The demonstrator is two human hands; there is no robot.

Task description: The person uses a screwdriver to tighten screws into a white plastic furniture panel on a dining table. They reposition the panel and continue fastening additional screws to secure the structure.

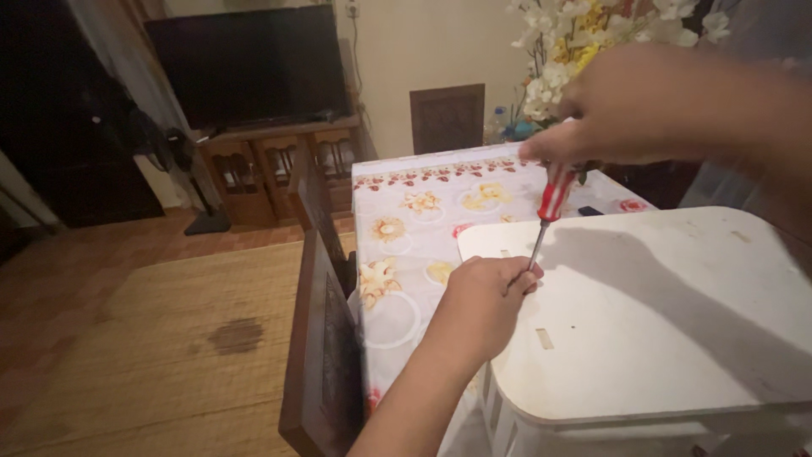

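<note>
A white plastic box-like object point(660, 313) with small slots in its flat top stands on the table in front of me. My right hand point(643, 106) grips a screwdriver with a red and white handle point(554, 199), held upright, its metal tip touching the white top near the left edge. My left hand point(482, 305) rests curled on the white top, its fingers closed around the screwdriver's tip, which hides whatever lies beneath it.
The table wears a flowered plastic cloth point(406, 228). A dark wooden chair point(326, 355) stands at its left side, another chair point(447, 117) at the far end. Artificial flowers point(584, 34) stand at the back right. A television point(249, 63) sits on a wooden cabinet point(275, 165). A woven mat point(161, 338) covers the floor.
</note>
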